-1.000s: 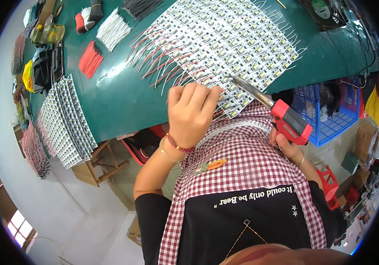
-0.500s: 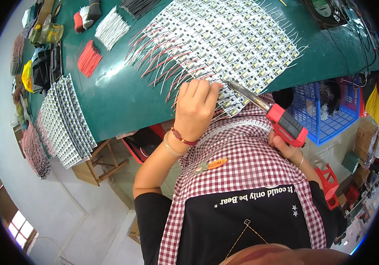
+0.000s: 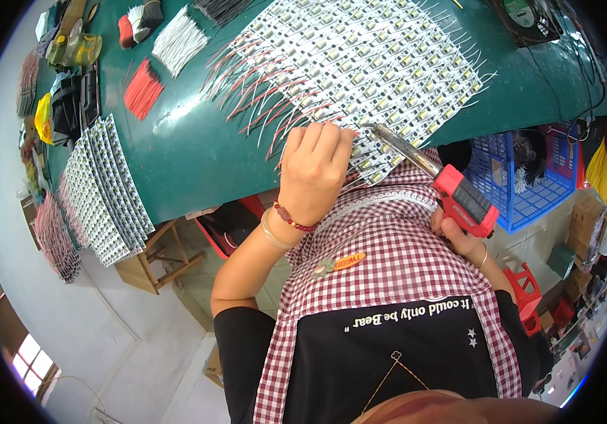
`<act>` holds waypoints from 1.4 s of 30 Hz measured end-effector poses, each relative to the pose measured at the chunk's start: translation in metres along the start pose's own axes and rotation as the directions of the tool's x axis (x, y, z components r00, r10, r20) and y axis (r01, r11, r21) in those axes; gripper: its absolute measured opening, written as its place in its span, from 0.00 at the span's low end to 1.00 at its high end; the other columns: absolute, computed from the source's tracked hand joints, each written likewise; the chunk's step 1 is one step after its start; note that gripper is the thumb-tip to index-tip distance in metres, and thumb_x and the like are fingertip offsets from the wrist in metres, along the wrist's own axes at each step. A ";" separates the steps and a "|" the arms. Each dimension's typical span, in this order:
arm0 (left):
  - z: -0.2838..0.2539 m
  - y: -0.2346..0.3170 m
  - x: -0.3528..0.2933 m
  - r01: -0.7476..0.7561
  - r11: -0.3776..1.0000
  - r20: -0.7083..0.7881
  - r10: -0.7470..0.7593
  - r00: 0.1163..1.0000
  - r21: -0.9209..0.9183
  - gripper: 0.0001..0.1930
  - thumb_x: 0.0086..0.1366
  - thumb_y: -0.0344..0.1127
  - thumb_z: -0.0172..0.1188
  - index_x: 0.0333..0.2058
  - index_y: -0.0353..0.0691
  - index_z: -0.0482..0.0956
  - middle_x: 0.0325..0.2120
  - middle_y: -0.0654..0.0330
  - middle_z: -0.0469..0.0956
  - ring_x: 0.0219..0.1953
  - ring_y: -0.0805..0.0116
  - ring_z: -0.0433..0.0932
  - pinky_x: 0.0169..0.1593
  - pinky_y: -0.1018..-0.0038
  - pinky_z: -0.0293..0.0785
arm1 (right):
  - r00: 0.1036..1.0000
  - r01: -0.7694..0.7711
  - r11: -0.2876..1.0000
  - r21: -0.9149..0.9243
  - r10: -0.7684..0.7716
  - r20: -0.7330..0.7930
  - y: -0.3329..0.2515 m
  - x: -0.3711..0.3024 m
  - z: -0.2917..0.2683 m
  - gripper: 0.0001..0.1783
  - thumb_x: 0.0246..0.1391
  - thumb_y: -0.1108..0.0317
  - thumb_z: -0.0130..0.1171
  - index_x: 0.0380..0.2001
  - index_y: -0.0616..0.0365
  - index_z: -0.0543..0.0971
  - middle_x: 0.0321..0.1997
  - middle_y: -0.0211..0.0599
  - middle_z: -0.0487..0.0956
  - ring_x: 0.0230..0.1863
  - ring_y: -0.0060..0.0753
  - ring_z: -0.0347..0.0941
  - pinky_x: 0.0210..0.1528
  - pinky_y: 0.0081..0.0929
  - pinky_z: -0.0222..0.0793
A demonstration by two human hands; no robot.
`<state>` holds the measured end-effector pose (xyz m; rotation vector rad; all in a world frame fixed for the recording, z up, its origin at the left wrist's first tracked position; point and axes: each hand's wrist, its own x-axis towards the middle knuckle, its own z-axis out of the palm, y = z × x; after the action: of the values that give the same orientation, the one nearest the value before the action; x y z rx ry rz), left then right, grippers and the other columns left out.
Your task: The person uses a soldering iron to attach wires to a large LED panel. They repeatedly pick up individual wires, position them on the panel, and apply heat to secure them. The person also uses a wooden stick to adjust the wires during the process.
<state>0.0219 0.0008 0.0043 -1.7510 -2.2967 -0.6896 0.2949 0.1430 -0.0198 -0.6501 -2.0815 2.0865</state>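
A sheet of white LED circuit boards (image 3: 360, 63) with red and white wires along its left side lies at the near edge of the green table. At its lower corner rests my left hand (image 3: 315, 162), fingers curled together among the wire ends; whatever they pinch is hidden behind them. My right hand (image 3: 460, 239) grips the red and black handle of a soldering iron (image 3: 416, 157), low in front of the checked apron. The iron's metal tip points left, just over the boards and close to my left fingertips.
Bundles of red wires (image 3: 143, 89) and white wires (image 3: 180, 44) lie on the green table (image 3: 183, 155). More LED boards (image 3: 105, 191) overhang its left end. A blue plastic crate (image 3: 508, 184) stands below at right, near a black fan-like device (image 3: 526, 20) on the tabletop.
The soldering iron has shifted slightly right, its tip drawing a little away from my left fingers. My left hand has stayed almost in place, its knuckles slightly higher.
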 end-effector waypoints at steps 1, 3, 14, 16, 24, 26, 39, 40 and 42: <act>0.001 0.000 0.000 -0.005 1.000 -0.006 0.005 1.000 0.010 0.10 0.51 0.25 0.59 0.34 0.37 0.79 0.24 0.62 0.65 0.29 0.66 0.68 0.34 0.70 0.62 | 1.000 -0.011 1.000 -0.010 0.011 0.002 -0.001 -0.001 0.000 0.05 0.52 0.71 0.56 0.24 0.61 0.75 0.21 0.32 0.74 0.22 0.27 0.70 0.26 0.26 0.65; 0.003 -0.001 0.000 -0.015 0.999 -0.017 0.016 1.000 0.032 0.09 0.51 0.26 0.59 0.34 0.39 0.79 0.24 0.63 0.65 0.29 0.66 0.69 0.35 0.70 0.62 | 0.999 -0.031 0.999 -0.031 0.032 0.006 -0.003 -0.002 -0.001 0.06 0.53 0.70 0.57 0.25 0.61 0.75 0.21 0.32 0.74 0.23 0.27 0.70 0.27 0.26 0.65; -0.003 0.012 -0.005 0.021 1.000 -0.211 -0.021 0.977 -0.001 0.12 0.47 0.23 0.63 0.33 0.42 0.80 0.25 0.66 0.70 0.31 0.67 0.71 0.38 0.70 0.63 | 0.996 -0.091 0.988 0.123 0.092 0.003 -0.006 -0.014 -0.004 0.12 0.57 0.62 0.56 0.25 0.59 0.75 0.22 0.30 0.72 0.25 0.26 0.68 0.31 0.27 0.64; 0.001 0.017 -0.010 0.025 0.999 -0.152 -0.031 0.988 -0.046 0.14 0.46 0.22 0.62 0.34 0.42 0.82 0.25 0.66 0.69 0.29 0.68 0.70 0.36 0.69 0.62 | 0.996 -0.087 0.993 0.079 0.088 -0.012 -0.006 -0.017 -0.004 0.11 0.55 0.63 0.57 0.25 0.59 0.75 0.22 0.30 0.73 0.25 0.27 0.69 0.30 0.28 0.64; 0.011 0.020 -0.014 0.054 0.994 -0.075 -0.061 0.995 -0.094 0.15 0.46 0.21 0.62 0.35 0.40 0.82 0.23 0.64 0.66 0.27 0.66 0.67 0.33 0.69 0.62 | 0.999 -0.054 0.992 -0.111 0.053 -0.008 0.005 -0.022 -0.007 0.09 0.49 0.64 0.60 0.24 0.59 0.77 0.21 0.32 0.74 0.23 0.33 0.71 0.28 0.29 0.65; 0.010 0.020 -0.012 0.064 0.992 -0.062 -0.071 0.996 -0.104 0.13 0.46 0.21 0.61 0.34 0.39 0.82 0.22 0.63 0.66 0.27 0.65 0.67 0.33 0.69 0.62 | 0.998 -0.065 0.994 -0.091 0.065 -0.005 0.003 -0.020 -0.007 0.09 0.49 0.64 0.60 0.25 0.59 0.77 0.21 0.32 0.75 0.22 0.33 0.71 0.28 0.29 0.66; 0.004 0.017 -0.003 0.034 0.994 -0.008 -0.035 0.999 -0.102 0.10 0.48 0.21 0.60 0.31 0.36 0.81 0.23 0.61 0.64 0.28 0.64 0.67 0.33 0.68 0.63 | 1.000 -0.007 0.991 -0.133 0.006 -0.003 0.010 -0.018 -0.006 0.07 0.48 0.67 0.60 0.26 0.60 0.77 0.22 0.34 0.76 0.23 0.34 0.73 0.29 0.29 0.68; 0.005 0.017 -0.003 0.031 0.994 -0.008 -0.032 0.999 -0.104 0.10 0.48 0.21 0.60 0.31 0.36 0.81 0.23 0.61 0.64 0.28 0.64 0.67 0.34 0.68 0.63 | 1.000 -0.005 0.991 -0.133 0.005 -0.003 0.009 -0.018 -0.006 0.07 0.48 0.67 0.60 0.26 0.60 0.77 0.22 0.34 0.76 0.23 0.34 0.73 0.29 0.29 0.68; 0.005 0.017 -0.003 0.033 0.995 -0.001 -0.033 0.999 -0.093 0.09 0.48 0.22 0.60 0.31 0.37 0.81 0.22 0.61 0.64 0.28 0.64 0.67 0.34 0.69 0.63 | 1.000 -0.029 0.994 -0.108 0.028 -0.007 0.003 -0.018 -0.007 0.08 0.49 0.66 0.60 0.25 0.60 0.77 0.22 0.34 0.75 0.23 0.34 0.73 0.29 0.29 0.67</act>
<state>0.0395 0.0038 0.0031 -1.7535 -2.3317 -0.8166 0.3144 0.1424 -0.0185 -0.7027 -2.2075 1.9951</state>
